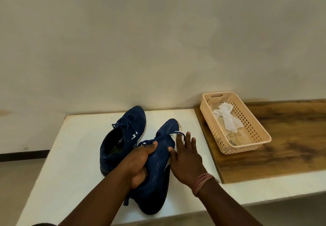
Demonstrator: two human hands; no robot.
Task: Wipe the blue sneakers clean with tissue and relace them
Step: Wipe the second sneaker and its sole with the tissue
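Two blue sneakers lie on the white table [74,155]. The left sneaker [121,137] rests on its sole with its laces in, toe toward the wall. The right sneaker [158,176] is gripped at its opening by my left hand [139,162], thumb over the tongue. My right hand [185,157] lies flat with straight fingers on the sneaker's right side, pressing a white tissue [173,136] against the upper near the toe. Most of the tissue is hidden under the fingers.
A peach plastic basket [250,148] holding crumpled white tissues [227,118] stands on a wooden board [291,141] at the right. A plain wall rises right behind the table. The table's front edge runs below my forearms.
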